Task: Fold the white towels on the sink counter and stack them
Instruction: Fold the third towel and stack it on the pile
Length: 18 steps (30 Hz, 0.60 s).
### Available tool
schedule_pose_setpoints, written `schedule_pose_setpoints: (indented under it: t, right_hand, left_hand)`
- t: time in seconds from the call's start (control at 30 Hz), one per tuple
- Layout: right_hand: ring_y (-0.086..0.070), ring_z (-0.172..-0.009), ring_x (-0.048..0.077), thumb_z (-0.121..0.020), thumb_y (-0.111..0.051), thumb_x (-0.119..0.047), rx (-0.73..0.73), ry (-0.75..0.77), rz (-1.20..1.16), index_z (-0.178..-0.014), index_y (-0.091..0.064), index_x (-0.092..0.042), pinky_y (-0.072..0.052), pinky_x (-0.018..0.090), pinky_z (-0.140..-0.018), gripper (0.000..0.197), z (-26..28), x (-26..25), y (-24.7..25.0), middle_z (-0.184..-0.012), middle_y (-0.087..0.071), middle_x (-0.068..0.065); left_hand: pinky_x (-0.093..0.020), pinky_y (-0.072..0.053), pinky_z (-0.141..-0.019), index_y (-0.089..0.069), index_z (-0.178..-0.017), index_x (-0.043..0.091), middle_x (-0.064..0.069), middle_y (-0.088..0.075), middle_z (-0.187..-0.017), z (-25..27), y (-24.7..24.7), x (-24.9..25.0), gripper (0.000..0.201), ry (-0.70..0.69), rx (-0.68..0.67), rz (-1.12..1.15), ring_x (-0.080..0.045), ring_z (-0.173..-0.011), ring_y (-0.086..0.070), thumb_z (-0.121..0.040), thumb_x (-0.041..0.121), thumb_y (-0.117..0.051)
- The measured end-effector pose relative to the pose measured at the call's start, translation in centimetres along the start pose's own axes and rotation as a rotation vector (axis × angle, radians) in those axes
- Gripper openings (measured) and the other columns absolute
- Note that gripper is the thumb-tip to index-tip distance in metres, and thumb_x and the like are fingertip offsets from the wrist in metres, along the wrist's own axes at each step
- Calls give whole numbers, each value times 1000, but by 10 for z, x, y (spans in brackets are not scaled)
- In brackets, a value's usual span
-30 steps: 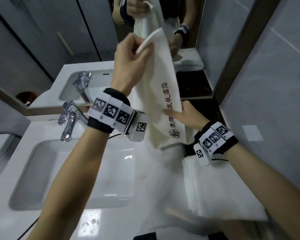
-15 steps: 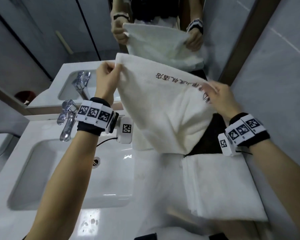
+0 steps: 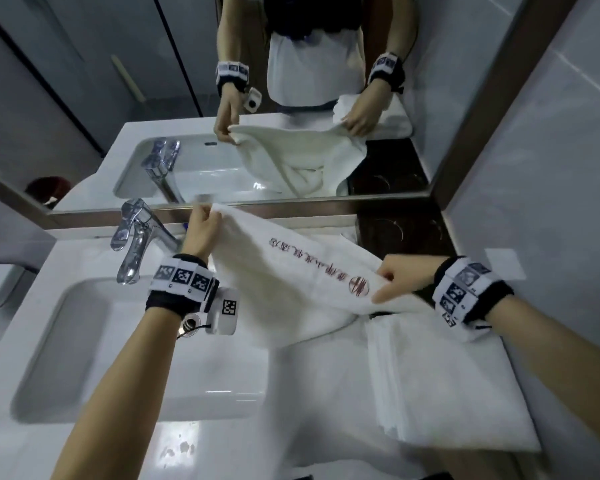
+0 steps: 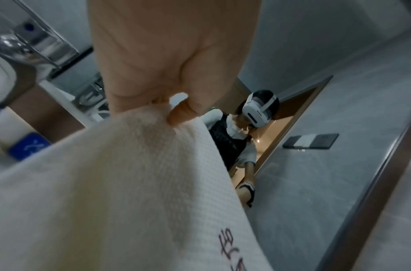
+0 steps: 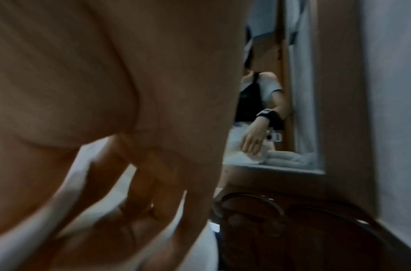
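Note:
A white towel (image 3: 284, 282) with dark red printed lettering stretches between my two hands just above the counter, and its lower part sags onto the white surface. My left hand (image 3: 203, 223) pinches its far left corner near the mirror. In the left wrist view the thumb and finger of that left hand (image 4: 169, 108) nip the towel (image 4: 121, 192) corner. My right hand (image 3: 394, 278) grips the right corner by the round logo. In the right wrist view the curled fingers (image 5: 139, 198) hold white cloth. A pile of folded white towels (image 3: 440, 382) lies on the counter at the right.
A white basin (image 3: 94, 348) with a chrome tap (image 3: 136, 244) fills the left side of the white counter (image 3: 312, 386). A mirror (image 3: 222, 98) stands right behind it. A dark wooden shelf (image 3: 402, 233) sits in the back right corner, against a grey tiled wall (image 3: 551, 168).
The towel, held high and hanging from my left hand, has been spread out between both hands and lowered toward the counter. My right hand went from under it to gripping its right corner.

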State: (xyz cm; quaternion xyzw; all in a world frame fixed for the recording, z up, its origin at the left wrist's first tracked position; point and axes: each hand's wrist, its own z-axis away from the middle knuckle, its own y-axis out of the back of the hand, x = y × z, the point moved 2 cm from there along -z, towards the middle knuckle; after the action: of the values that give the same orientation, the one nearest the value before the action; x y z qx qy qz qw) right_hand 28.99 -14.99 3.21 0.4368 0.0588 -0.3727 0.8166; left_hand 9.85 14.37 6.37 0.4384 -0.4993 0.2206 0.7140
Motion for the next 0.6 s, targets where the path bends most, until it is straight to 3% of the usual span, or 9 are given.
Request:
schedule_pose_setpoints:
  t: [0.1, 0.2, 0.3, 0.4, 0.47, 0.5, 0.53, 0.6]
  right_hand:
    - [-50, -62, 11, -77, -68, -39, -104, -7, 78, -75, -65, -12, -37, 22, -56, 28, -18, -16, -16, -68, -56, -5]
    - [-58, -90, 15, -76, -71, -39, 151, -19, 114, -94, -67, -20, -45, 26, -75, 28, -37, -38, -4, -96, -62, -4]
    - [-40, -123, 20, -70, -75, -46, 289, 155, 57, -108, -56, -26, -37, 41, -101, 47, -59, -73, 7, -128, -45, -2]
    - [-7, -144, 14, -66, -77, -50, 324, 427, -43, -109, -52, -33, -12, 38, -114, 53, -72, -116, 11, -154, -20, -6]
    - [-7, -146, 12, -68, -76, -48, 356, 539, -49, -103, -56, -29, -6, 36, -116, 45, -77, -138, 13, -155, -25, -5]
    - [-19, -143, 14, -71, -75, -47, 356, 562, -40, -101, -60, -23, -11, 38, -118, 42, -80, -146, 12, -149, -37, -2]
    - [-37, -133, 18, -73, -73, -47, 348, 563, -45, -99, -63, -17, -22, 41, -116, 41, -82, -152, 10, -136, -52, 2]
    - [-58, -98, 20, -78, -69, -47, 322, 508, -183, -92, -65, -12, -46, 45, -92, 38, -83, -156, 5, -102, -66, 4]
  left_hand:
    - [-33, -42, -78, -58, -109, -1, -8, -56, -93, 10, 2, -19, 25, -28, -126, -153, -20, -90, -50, -93, 7, -41]
    - [-23, -39, -64, -58, -85, 12, 0, -54, -78, 29, 2, -23, 21, -58, -226, -131, -14, -77, -49, -96, 7, -40]
    - [-22, -38, -70, -56, -100, 5, -7, -53, -93, 44, 4, -17, 20, -100, -257, -94, -15, -87, -47, -99, 9, -36]
    - [-25, -37, -74, -53, -100, 2, -6, -51, -92, 53, 11, -6, 20, -139, -280, -75, -13, -86, -46, -100, 12, -36]
    - [-20, -37, -72, -50, -90, 11, 1, -49, -85, 56, 17, 2, 18, -175, -284, -52, -4, -78, -46, -100, 13, -36]
    - [-16, -36, -69, -47, -86, 16, 3, -46, -83, 57, 20, 6, 19, -195, -274, -42, 0, -73, -44, -100, 12, -36]
    - [-13, -35, -66, -44, -83, 18, 2, -44, -81, 57, 22, 8, 20, -210, -259, -35, 1, -70, -41, -100, 11, -36]
    - [-10, -33, -60, -43, -85, 12, -4, -39, -81, 55, 27, 11, 16, -220, -241, -35, 1, -65, -36, -100, 11, -34]
